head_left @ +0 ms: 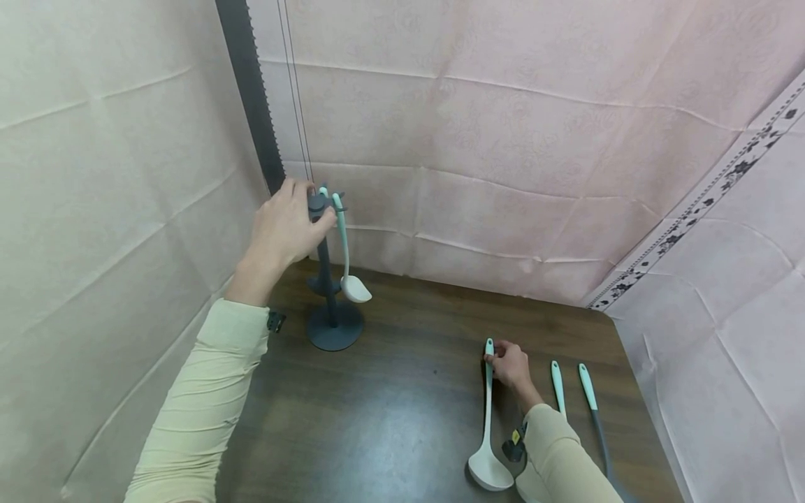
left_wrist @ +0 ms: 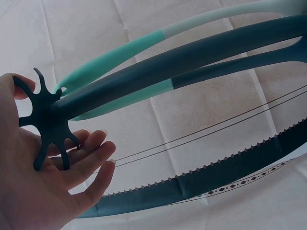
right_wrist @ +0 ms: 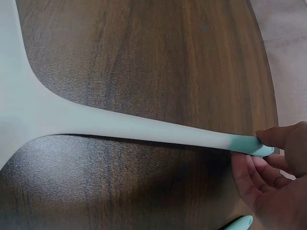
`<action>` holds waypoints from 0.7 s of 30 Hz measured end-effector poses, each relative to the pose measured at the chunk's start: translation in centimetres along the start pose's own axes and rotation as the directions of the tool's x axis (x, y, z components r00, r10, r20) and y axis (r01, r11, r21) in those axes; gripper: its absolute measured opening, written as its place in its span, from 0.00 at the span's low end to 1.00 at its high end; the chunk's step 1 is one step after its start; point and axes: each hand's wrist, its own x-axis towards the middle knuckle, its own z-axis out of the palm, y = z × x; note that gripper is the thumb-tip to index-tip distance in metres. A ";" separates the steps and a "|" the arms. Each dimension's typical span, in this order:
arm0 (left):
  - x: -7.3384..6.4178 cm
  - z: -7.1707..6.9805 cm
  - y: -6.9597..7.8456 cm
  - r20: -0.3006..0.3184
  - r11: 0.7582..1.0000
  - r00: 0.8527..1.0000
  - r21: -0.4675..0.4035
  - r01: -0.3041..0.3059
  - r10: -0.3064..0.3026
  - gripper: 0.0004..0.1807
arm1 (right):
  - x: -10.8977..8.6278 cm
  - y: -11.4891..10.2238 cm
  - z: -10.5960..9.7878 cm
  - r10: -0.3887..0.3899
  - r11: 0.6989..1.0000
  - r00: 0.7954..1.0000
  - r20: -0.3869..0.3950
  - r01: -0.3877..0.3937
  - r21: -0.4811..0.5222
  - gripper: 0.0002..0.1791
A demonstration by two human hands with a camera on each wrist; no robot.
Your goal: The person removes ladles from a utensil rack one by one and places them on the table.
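Observation:
At the back left stands a dark utensil stand [head_left: 335, 328] with a ring of hooks on top. My left hand [head_left: 286, 222] holds that hooked top [left_wrist: 48, 115], thumb on one side and fingers loosely bent on the other. From the hooks hang a white spoon-like utensil [head_left: 356, 288] with a mint handle, and a second utensil with a mint handle [left_wrist: 127, 100] and dark shaft. At right, my right hand [head_left: 512, 365] pinches the mint handle end of a white ladle [head_left: 488, 469]. The ladle's bowl points toward the front of the table.
Right of the ladle lie two more mint-handled utensils, one with a pale shaft [head_left: 557, 381] and one with a dark shaft [head_left: 600, 433]; my right forearm partly covers them. Pale cloth walls [head_left: 440, 230] enclose the wooden table [head_left: 402, 391] at back and sides.

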 end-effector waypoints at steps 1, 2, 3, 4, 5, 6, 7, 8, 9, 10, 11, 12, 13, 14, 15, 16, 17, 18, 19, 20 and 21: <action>0.0 0.0 0.0 0.000 1.000 1.000 -0.001 0.000 0.000 0.41 | 0.0 0.0 0.0 -0.003 1.000 1.000 0.000 0.003 0.000 0.21; 0.0 0.0 0.0 0.000 1.000 1.000 0.000 0.000 0.000 0.41 | 0.0 0.0 0.1 -0.007 1.000 1.000 0.002 0.007 0.000 0.21; 0.0 0.0 0.0 0.001 1.000 1.000 0.002 -0.001 0.001 0.41 | 0.1 0.0 0.1 -0.005 1.000 1.000 0.002 0.005 0.001 0.21; 0.1 0.0 -0.1 0.001 1.000 1.000 0.003 -0.001 0.001 0.41 | 0.1 0.0 0.1 -0.005 1.000 1.000 0.005 0.005 0.000 0.22; 0.1 0.0 -0.1 0.002 1.000 1.000 0.005 -0.001 0.001 0.41 | 0.0 0.0 0.2 -0.005 1.000 1.000 0.008 0.005 0.001 0.22; 0.1 0.0 -0.1 0.001 1.000 1.000 0.006 0.000 0.000 0.41 | 0.0 0.0 0.2 -0.005 1.000 1.000 0.010 0.005 0.000 0.22; 0.1 0.0 -0.1 0.004 1.000 1.000 0.006 -0.001 0.001 0.41 | -0.1 0.0 0.2 -0.007 1.000 1.000 0.012 0.007 -0.001 0.23; 0.1 0.0 -0.1 0.006 1.000 1.000 0.007 -0.001 0.001 0.42 | -0.1 0.0 0.3 -0.005 1.000 1.000 0.013 0.005 -0.002 0.23; 0.1 0.0 -0.1 0.007 1.000 1.000 0.008 -0.001 0.001 0.42 | -0.2 0.0 0.3 -0.006 1.000 1.000 0.014 0.007 -0.006 0.23; 0.1 0.0 -0.1 0.007 1.000 1.000 0.008 0.000 0.000 0.42 | -0.2 0.0 0.4 -0.008 1.000 1.000 0.016 0.008 -0.010 0.23; 0.1 0.0 -0.1 0.010 1.000 1.000 0.007 0.000 0.000 0.42 | -0.3 0.0 0.4 -0.011 1.000 1.000 0.018 0.011 -0.014 0.23; 0.1 0.0 0.0 0.011 1.000 1.000 0.005 0.000 0.000 0.42 | -0.3 0.1 0.4 -0.012 1.000 1.000 0.017 0.012 -0.018 0.23; 0.1 0.0 0.0 0.012 1.000 1.000 0.005 0.000 0.000 0.42 | -0.4 0.1 0.4 -0.015 1.000 1.000 0.018 0.015 -0.022 0.23; 0.1 0.0 0.0 0.012 1.000 1.000 0.003 0.001 -0.001 0.42 | -0.4 0.1 0.5 -0.015 1.000 1.000 0.018 0.016 -0.027 0.23; 0.1 0.0 0.0 0.011 1.000 1.000 0.002 0.001 -0.001 0.42 | -0.4 0.2 0.5 -0.020 0.999 1.000 0.021 0.020 -0.032 0.23; 0.1 -0.1 0.0 0.012 1.000 1.000 0.000 0.002 -0.002 0.42 | -0.4 0.2 0.5 -0.020 0.999 1.000 0.022 0.021 -0.034 0.22; 0.1 -0.1 0.0 0.012 1.000 1.000 0.000 0.002 -0.002 0.42 | -0.4 0.2 0.5 -0.022 0.999 1.000 0.023 0.023 -0.037 0.22; 0.1 -0.1 0.0 0.010 1.000 1.000 -0.001 0.003 -0.003 0.42 | -0.4 0.3 0.5 -0.023 0.999 0.999 0.024 0.024 -0.039 0.22; 0.1 -0.1 0.0 0.009 1.000 1.000 -0.002 0.003 -0.003 0.42 | -0.4 0.3 0.5 -0.024 0.999 0.999 0.025 0.025 -0.041 0.22; 0.1 -0.1 -0.1 0.009 1.000 1.000 -0.003 0.004 -0.004 0.42 | -0.4 0.3 0.5 -0.022 0.999 0.999 0.027 0.023 -0.043 0.23; 0.1 -0.1 -0.1 0.008 1.000 1.000 -0.003 0.005 -0.005 0.42 | -0.3 0.4 0.6 -0.022 0.999 0.999 0.027 0.024 -0.044 0.23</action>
